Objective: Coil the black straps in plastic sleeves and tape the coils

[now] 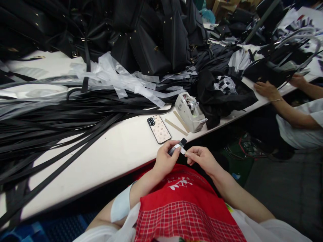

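Note:
In front of the red apron, my left hand (165, 157) is closed around a short black strap piece (183, 142), whose dark end sticks out past the fingers. A small white strip (182, 151) lies across this piece. My right hand (202, 157) pinches the strip's free end between thumb and forefinger. Both hands are just off the table's front edge. Close by on the white table (126, 148) lies a phone (160, 130) in a patterned case, camera side up. Two thin tan strips (176, 126) rest beside it. What else my left fingers cover is hidden.
A white plastic holder (191, 116) stands right of the phone. Long black straps (63, 111) and translucent strips (131, 85) cover the left and middle, with black bags (148, 50) piled behind. At right, a co-worker's hands (268, 90) touch a black bag.

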A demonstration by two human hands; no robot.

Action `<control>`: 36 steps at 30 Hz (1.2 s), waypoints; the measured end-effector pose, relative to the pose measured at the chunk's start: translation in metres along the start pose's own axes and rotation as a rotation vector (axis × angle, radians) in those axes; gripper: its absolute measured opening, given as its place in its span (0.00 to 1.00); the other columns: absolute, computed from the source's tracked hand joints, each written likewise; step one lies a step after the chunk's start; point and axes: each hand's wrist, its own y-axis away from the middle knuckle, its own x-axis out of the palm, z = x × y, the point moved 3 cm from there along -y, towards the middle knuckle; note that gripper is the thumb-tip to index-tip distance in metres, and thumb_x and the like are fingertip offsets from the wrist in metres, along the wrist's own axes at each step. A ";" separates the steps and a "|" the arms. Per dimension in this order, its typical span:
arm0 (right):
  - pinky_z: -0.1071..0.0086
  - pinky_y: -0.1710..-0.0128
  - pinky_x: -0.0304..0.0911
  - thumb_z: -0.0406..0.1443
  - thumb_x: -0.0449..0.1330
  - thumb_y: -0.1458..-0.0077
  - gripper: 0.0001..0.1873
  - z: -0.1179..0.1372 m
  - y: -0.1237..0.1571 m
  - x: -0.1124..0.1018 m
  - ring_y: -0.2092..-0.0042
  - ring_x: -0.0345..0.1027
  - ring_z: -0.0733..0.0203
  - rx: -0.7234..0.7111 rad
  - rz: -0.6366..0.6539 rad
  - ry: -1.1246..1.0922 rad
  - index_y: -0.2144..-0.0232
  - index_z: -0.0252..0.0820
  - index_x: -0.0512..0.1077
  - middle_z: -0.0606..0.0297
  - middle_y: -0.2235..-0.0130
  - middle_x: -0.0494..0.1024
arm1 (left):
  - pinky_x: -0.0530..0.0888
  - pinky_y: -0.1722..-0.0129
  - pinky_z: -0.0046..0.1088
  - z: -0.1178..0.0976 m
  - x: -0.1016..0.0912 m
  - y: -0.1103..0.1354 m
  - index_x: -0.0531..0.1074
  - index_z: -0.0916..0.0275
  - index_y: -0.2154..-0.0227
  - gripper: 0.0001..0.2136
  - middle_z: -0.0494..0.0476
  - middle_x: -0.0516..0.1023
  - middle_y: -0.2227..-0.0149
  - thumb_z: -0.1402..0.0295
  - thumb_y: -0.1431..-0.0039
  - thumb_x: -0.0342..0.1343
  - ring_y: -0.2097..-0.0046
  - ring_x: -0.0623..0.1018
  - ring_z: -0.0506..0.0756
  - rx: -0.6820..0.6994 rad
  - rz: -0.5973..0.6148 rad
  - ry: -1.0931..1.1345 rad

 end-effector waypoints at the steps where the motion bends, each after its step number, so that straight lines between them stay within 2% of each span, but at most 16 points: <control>1: 0.72 0.76 0.66 0.48 0.68 0.54 0.18 0.000 -0.001 0.001 0.78 0.68 0.66 0.011 0.000 -0.005 0.74 0.38 0.76 0.65 0.80 0.76 | 0.72 0.62 0.27 0.000 0.000 0.000 0.74 0.64 0.57 0.11 0.57 0.80 0.62 0.66 0.41 0.56 0.64 0.76 0.52 -0.003 0.000 -0.001; 7: 0.74 0.78 0.65 0.48 0.70 0.56 0.18 -0.001 -0.005 0.004 0.79 0.68 0.67 0.047 0.008 -0.033 0.75 0.37 0.76 0.66 0.81 0.76 | 0.72 0.60 0.28 -0.001 -0.001 0.001 0.74 0.63 0.58 0.11 0.57 0.80 0.63 0.65 0.42 0.57 0.63 0.76 0.53 -0.037 0.018 0.054; 11: 0.75 0.78 0.63 0.48 0.69 0.56 0.19 -0.005 -0.009 0.004 0.80 0.67 0.68 0.071 0.045 -0.046 0.76 0.37 0.76 0.65 0.80 0.77 | 0.72 0.63 0.27 0.004 0.002 0.003 0.73 0.64 0.58 0.13 0.57 0.79 0.65 0.61 0.42 0.57 0.65 0.76 0.52 -0.081 0.048 0.171; 14: 0.74 0.77 0.63 0.48 0.70 0.56 0.20 -0.009 -0.012 0.006 0.79 0.67 0.68 0.090 0.083 -0.070 0.77 0.37 0.75 0.65 0.80 0.77 | 0.71 0.66 0.25 0.007 0.004 0.003 0.73 0.64 0.59 0.16 0.56 0.78 0.66 0.58 0.46 0.61 0.67 0.74 0.51 -0.130 0.046 0.247; 20: 0.73 0.70 0.65 0.45 0.69 0.53 0.16 -0.009 -0.014 0.012 0.73 0.71 0.67 0.026 0.156 -0.147 0.71 0.37 0.77 0.62 0.72 0.80 | 0.66 0.74 0.23 0.000 0.002 -0.001 0.73 0.65 0.60 0.19 0.51 0.75 0.73 0.55 0.49 0.63 0.74 0.68 0.47 -0.233 -0.010 0.382; 26: 0.71 0.70 0.66 0.47 0.69 0.53 0.17 -0.003 -0.015 0.013 0.73 0.70 0.65 -0.001 0.127 -0.094 0.74 0.37 0.77 0.62 0.73 0.80 | 0.65 0.75 0.22 -0.001 0.002 -0.002 0.73 0.65 0.62 0.19 0.51 0.73 0.73 0.53 0.46 0.60 0.75 0.69 0.47 -0.267 -0.010 0.488; 29: 0.69 0.68 0.68 0.48 0.69 0.54 0.18 -0.003 -0.016 0.016 0.72 0.72 0.63 -0.034 0.090 -0.090 0.72 0.38 0.78 0.62 0.73 0.80 | 0.69 0.71 0.25 -0.010 -0.001 0.003 0.74 0.64 0.60 0.15 0.53 0.75 0.71 0.57 0.40 0.55 0.72 0.72 0.49 -0.102 0.006 0.312; 33: 0.64 0.64 0.70 0.48 0.70 0.55 0.17 -0.001 -0.015 0.020 0.68 0.73 0.58 -0.153 -0.030 -0.059 0.69 0.41 0.79 0.64 0.71 0.80 | 0.72 0.57 0.31 -0.034 -0.007 0.013 0.75 0.61 0.59 0.09 0.58 0.76 0.62 0.67 0.37 0.53 0.59 0.75 0.53 0.320 -0.021 -0.060; 36: 0.62 0.62 0.70 0.46 0.70 0.55 0.15 -0.002 -0.014 0.022 0.66 0.73 0.54 -0.206 -0.098 -0.047 0.69 0.42 0.80 0.64 0.70 0.81 | 0.72 0.56 0.31 -0.041 -0.008 0.019 0.73 0.60 0.55 0.10 0.58 0.74 0.60 0.70 0.37 0.53 0.57 0.74 0.54 0.462 -0.042 -0.172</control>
